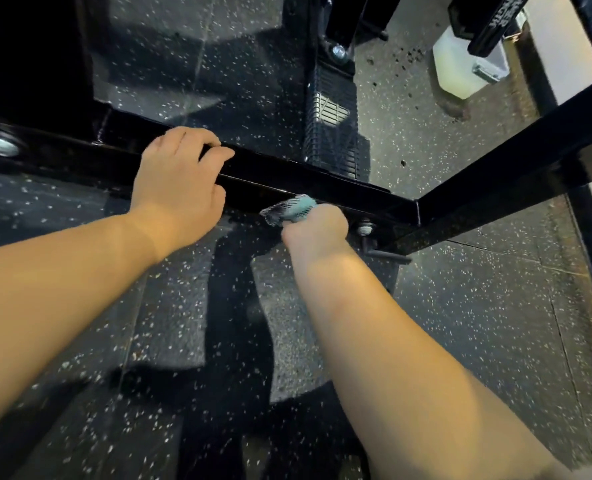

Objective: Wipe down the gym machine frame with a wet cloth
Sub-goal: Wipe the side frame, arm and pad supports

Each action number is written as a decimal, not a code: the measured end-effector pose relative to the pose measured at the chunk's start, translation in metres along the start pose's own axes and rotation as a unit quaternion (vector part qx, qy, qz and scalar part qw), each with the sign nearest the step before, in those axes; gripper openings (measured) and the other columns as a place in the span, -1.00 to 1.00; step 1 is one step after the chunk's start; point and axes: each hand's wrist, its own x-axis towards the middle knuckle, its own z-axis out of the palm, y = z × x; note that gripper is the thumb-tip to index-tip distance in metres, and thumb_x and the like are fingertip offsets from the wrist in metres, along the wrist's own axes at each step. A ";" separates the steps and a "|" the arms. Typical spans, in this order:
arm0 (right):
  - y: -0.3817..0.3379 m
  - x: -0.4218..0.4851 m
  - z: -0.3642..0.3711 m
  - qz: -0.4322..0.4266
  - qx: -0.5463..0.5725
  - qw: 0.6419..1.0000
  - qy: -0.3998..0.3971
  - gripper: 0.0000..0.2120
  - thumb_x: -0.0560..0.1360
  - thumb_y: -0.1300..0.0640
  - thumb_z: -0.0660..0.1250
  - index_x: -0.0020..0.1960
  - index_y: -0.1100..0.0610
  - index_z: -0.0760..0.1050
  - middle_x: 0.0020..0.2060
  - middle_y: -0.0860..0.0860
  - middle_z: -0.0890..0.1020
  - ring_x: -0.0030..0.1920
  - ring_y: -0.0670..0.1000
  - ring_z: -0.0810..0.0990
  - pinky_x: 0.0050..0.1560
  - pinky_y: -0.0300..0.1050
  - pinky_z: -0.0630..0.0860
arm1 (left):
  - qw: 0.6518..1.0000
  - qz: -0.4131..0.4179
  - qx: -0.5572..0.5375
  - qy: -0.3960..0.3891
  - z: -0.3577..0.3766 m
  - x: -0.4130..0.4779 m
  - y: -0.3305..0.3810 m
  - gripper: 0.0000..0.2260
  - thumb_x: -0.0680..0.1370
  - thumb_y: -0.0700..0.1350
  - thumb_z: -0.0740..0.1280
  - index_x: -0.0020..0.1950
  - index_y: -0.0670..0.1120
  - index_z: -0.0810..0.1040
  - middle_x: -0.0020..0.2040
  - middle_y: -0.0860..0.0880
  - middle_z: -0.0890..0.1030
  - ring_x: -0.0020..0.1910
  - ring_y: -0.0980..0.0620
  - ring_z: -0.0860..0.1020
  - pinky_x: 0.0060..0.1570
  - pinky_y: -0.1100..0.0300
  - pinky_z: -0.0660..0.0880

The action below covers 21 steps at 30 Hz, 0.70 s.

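A black steel frame bar (287, 178) of the gym machine runs low across the view from left to right, meeting a second black bar (516, 174) at a corner. My left hand (180, 181) grips the top of the bar, fingers curled over its far edge. My right hand (317, 226) is below the bar's near side and holds a teal and grey cloth (289, 209) bunched against the bar's lower face. Most of the cloth is hidden in my fist.
Speckled black rubber flooring (183, 341) lies below. A ribbed black foot plate (336, 126) sits beyond the bar. A white plastic container (461, 67) stands at the back right near a wall. Bolts (365, 230) show on the frame near the corner.
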 end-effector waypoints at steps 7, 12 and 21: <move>-0.003 -0.019 0.030 0.018 0.013 0.999 0.030 -0.78 0.58 0.05 0.23 -0.02 0.19 0.54 -0.04 0.10 0.62 0.10 0.08 0.57 -0.02 -0.19 0.44 | 1.000 0.001 -0.010 -0.024 -0.013 -0.023 -0.029 -0.61 0.48 -0.27 0.27 0.32 -0.28 0.46 0.26 -0.28 0.47 0.28 -0.31 0.38 0.26 -0.19 0.34; -0.060 -0.087 0.084 0.162 0.494 0.848 -0.102 -0.70 0.61 0.26 0.10 -0.31 0.18 0.26 -0.28 0.04 0.39 -0.02 0.10 0.42 0.17 -0.07 0.44 | 0.993 -0.076 -0.093 -0.017 -0.036 -0.026 -0.047 -0.57 0.48 -0.22 0.15 0.35 -0.19 0.44 0.30 -0.20 0.45 0.30 -0.21 0.38 0.27 -0.13 0.36; -0.039 -0.055 0.058 0.114 0.294 0.949 -0.027 -0.68 0.55 0.20 0.27 0.28 0.24 0.46 0.24 0.14 0.54 0.23 0.10 0.51 -0.16 -0.39 0.45 | 0.983 -0.153 -0.098 0.006 -0.073 -0.055 -0.070 -0.64 0.48 -0.32 0.18 0.20 -0.09 0.57 0.20 -0.13 0.53 0.19 -0.18 0.45 0.13 -0.10 0.44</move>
